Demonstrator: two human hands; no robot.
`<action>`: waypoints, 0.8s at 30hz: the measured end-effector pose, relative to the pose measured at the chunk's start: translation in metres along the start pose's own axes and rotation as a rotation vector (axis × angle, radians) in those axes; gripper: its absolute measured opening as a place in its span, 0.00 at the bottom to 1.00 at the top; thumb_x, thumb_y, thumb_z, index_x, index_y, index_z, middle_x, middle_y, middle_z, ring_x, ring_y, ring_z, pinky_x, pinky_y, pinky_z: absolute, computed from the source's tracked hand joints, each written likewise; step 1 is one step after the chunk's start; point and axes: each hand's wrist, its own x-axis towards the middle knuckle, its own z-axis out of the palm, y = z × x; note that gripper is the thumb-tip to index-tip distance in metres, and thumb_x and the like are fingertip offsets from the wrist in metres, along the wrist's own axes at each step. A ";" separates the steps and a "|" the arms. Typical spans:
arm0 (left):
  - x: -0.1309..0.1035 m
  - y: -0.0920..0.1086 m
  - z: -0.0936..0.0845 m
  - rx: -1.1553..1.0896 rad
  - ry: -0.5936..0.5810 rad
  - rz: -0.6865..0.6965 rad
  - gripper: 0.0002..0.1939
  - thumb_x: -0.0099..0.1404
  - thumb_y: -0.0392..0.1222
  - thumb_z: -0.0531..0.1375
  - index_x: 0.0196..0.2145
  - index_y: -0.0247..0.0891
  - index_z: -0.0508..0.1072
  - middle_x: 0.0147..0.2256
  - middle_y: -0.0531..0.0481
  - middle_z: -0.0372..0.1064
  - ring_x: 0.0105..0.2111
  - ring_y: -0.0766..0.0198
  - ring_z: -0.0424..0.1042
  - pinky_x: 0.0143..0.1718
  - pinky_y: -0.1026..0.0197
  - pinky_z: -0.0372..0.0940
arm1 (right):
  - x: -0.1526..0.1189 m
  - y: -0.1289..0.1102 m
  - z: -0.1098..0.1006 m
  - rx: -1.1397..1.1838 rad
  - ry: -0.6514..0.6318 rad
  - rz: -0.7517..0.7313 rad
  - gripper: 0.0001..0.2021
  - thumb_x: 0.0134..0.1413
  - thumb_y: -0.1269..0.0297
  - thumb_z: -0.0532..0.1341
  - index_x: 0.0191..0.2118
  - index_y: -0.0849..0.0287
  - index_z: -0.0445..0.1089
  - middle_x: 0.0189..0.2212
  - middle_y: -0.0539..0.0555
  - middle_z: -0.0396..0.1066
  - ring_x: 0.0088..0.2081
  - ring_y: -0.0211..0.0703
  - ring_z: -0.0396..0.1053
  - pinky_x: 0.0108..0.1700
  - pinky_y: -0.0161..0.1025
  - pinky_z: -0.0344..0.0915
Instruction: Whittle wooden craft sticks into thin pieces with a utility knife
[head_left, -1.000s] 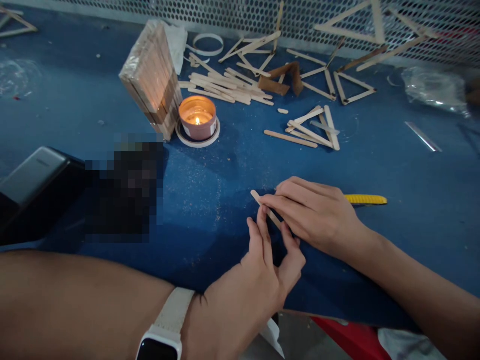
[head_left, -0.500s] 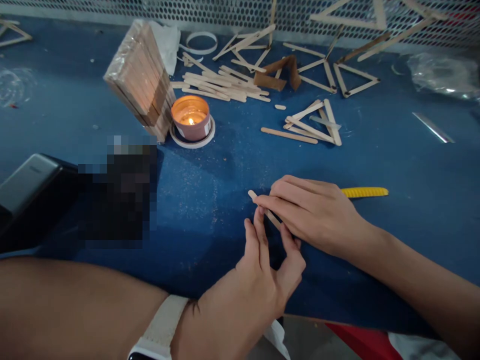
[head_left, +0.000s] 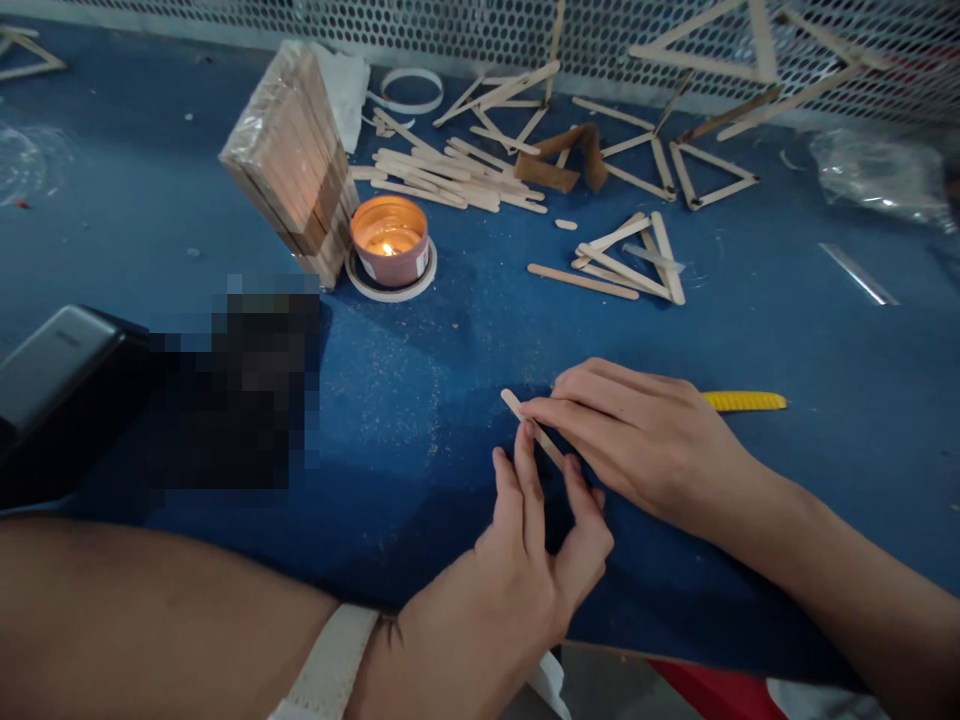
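A pale wooden craft stick (head_left: pixel 551 447) slants between both hands, just above or on the blue table. My left hand (head_left: pixel 536 540), wearing a light watch strap, pinches the stick from below between thumb and fingers. Over its upper side curls my right hand (head_left: pixel 645 430), with the index fingertip at the stick near its far end. A yellow ridged handle (head_left: pixel 746 401) sticks out behind the right hand's knuckles and appears to be in its grip. The handle's other end is hidden by the fingers.
A lit candle (head_left: pixel 390 240) burns on a lid, beside a wrapped bundle of craft sticks (head_left: pixel 281 160). Loose sticks (head_left: pixel 442 175), a stacked stick triangle (head_left: pixel 667 260) and larger stick frames (head_left: pixel 712 175) lie toward the perforated metal panel (head_left: pixel 480 35). A dark device (head_left: pixel 71 370) is at left.
The view has shifted slightly. Both hands keep the same hold on the stick, and the right hand has moved slightly right along with the yellow handle.
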 end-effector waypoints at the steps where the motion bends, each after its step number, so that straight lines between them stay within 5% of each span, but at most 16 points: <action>1: 0.000 0.000 0.000 -0.002 0.008 -0.003 0.25 0.79 0.44 0.54 0.69 0.33 0.67 0.64 0.36 0.66 0.62 0.31 0.73 0.60 0.36 0.69 | 0.001 0.000 0.000 0.004 -0.001 0.001 0.12 0.69 0.80 0.56 0.50 0.71 0.76 0.36 0.60 0.76 0.38 0.48 0.74 0.36 0.44 0.75; 24: 0.001 -0.005 -0.004 0.052 -0.030 0.072 0.25 0.79 0.44 0.51 0.69 0.35 0.68 0.65 0.35 0.66 0.61 0.32 0.74 0.59 0.35 0.68 | 0.004 -0.003 0.004 -0.031 0.015 -0.001 0.12 0.70 0.78 0.56 0.51 0.69 0.76 0.36 0.58 0.76 0.37 0.47 0.73 0.36 0.44 0.73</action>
